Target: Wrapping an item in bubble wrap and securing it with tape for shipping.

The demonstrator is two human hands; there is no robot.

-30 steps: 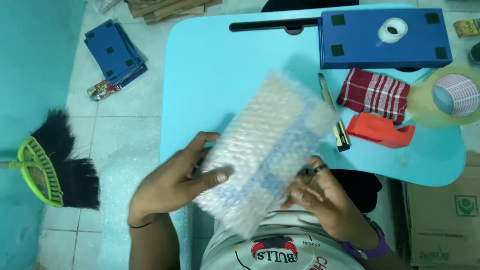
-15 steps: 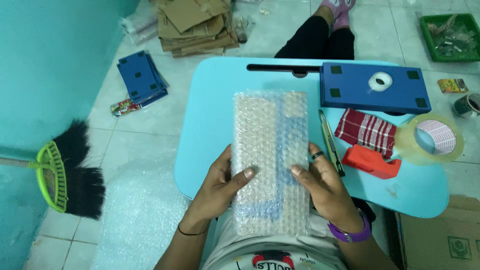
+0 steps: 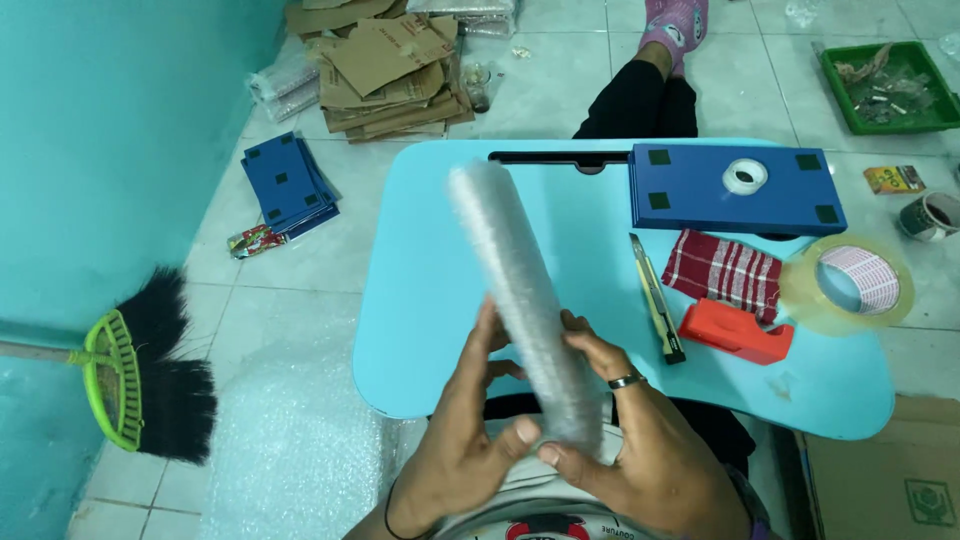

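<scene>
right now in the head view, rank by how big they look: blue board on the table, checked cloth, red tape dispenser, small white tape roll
1. blue board
2. checked cloth
3. red tape dispenser, looks only slightly smaller than the cloth
4. small white tape roll

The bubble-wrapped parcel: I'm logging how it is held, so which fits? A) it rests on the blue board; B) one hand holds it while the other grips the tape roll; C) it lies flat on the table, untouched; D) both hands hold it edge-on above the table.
D: the left hand and right hand both clasp the bubble-wrapped parcel, turned edge-on above the light-blue table.
</scene>
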